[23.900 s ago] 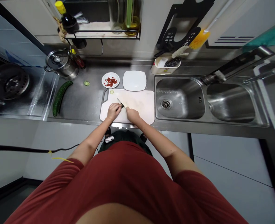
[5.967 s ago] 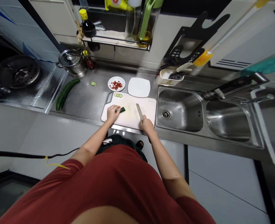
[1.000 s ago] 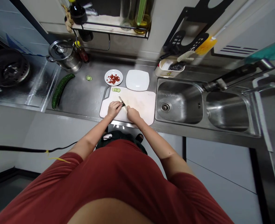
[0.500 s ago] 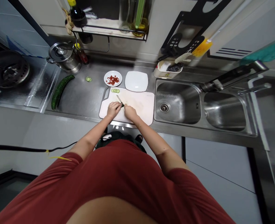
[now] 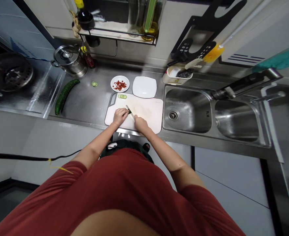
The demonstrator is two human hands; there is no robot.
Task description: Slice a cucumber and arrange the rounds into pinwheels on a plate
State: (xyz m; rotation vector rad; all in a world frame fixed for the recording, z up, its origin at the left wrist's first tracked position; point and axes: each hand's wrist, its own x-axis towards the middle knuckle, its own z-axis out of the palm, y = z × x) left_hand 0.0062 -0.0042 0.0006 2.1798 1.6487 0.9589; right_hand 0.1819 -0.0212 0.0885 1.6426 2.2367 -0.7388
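My right hand (image 5: 141,124) is closed round the handle of a knife (image 5: 130,111), its blade slanting up and left over the white cutting board (image 5: 149,113). Under the fingers of my left hand (image 5: 120,116) is a small dark green piece of cucumber (image 5: 129,111), mostly hidden and right beside the blade. Several pale cucumber slices (image 5: 122,96) lie in a row at the board's upper left. A whole cucumber (image 5: 65,95) rests on the steel counter to the left, and a few more slices (image 5: 94,84) lie between it and the board.
Behind the board stand a plate of chopped red pieces (image 5: 120,84) and a white square plate (image 5: 144,87). A double sink (image 5: 187,109) with a faucet adjoins on the right. At the back left are a lidded pot (image 5: 69,60) and a sauce bottle (image 5: 89,60).
My right hand has drawn the knife down and to the right, toward my body. My left hand stays on the cucumber piece. The whole view has shifted slightly.
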